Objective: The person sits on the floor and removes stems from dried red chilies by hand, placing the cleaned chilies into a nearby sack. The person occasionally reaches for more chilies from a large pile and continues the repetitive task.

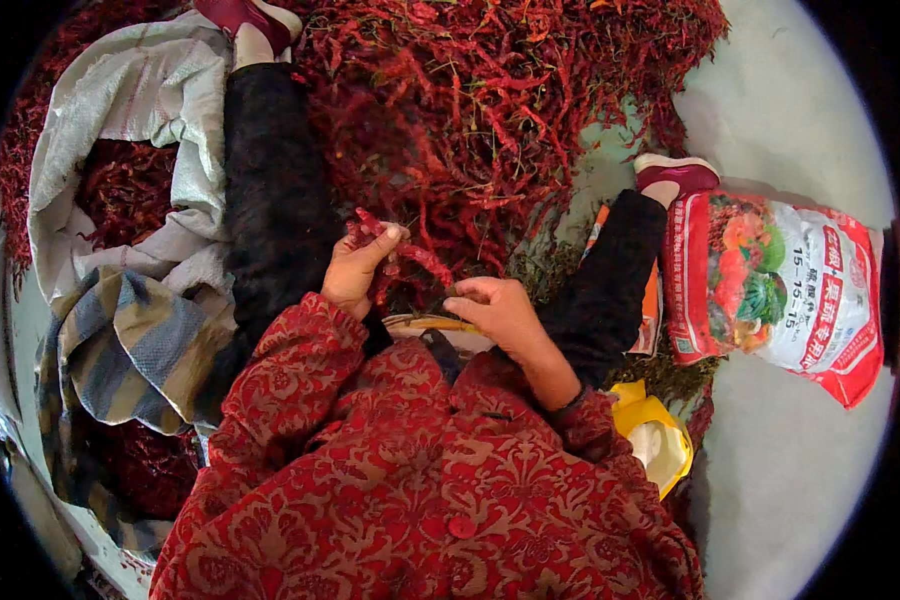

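Observation:
Several wrinkled red chillies are bunched in my left hand (356, 266), with the thumb pressed over them. One long red chilli (426, 262) slants from that hand towards my right hand (495, 309). At its end, the thumb and forefinger of my right hand pinch the stem tip. Beyond both hands spreads a large heap of dried red chillies (465, 112), many with pale stems. Below the hands, between my legs, part of a round light rim (420, 324) shows; my sleeves and jacket hide the rest.
To the left stand an open white woven sack (131, 82) and a striped sack (139, 345), both with red chillies inside. A printed fertilizer bag (780, 292) lies by my right foot. A yellow bag (664, 442) sits near my right elbow. Dry stem debris (547, 262) litters the floor.

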Tool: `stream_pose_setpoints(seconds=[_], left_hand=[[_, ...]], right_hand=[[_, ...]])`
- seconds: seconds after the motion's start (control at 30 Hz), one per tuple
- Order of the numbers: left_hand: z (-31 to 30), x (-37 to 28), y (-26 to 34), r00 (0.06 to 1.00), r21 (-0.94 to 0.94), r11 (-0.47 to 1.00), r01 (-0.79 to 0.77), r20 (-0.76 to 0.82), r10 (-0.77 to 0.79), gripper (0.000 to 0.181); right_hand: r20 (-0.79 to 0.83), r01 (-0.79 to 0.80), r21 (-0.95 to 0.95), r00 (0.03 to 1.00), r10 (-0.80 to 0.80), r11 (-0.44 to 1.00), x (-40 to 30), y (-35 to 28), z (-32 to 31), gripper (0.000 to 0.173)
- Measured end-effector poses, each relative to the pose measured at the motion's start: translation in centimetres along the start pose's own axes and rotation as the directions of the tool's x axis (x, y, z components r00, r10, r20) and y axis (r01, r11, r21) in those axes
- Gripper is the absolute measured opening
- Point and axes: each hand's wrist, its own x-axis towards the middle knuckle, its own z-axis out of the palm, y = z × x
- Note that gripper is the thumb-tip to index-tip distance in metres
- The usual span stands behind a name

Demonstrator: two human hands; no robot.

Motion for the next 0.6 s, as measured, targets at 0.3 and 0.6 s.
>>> stream_pose_setpoints(seconds=[0.3,0.6], left_hand=[[0.4,-0.1,0.8,0.997,-0.046,0.996,0.076,-0.003,-0.076,0.015],[-1.1,1.3,-0.5,0.971,-0.098,0.968,0.23,0.09,-0.221,0.018]], right_hand=[[-0.08,0.089,0.08,0.993,-0.082,0.993,1.9,1.3,1.5,0.014],[0.54,0.574,-0.052,0.705,-0.46,0.817,0.1,1.1,2.2,0.013]])
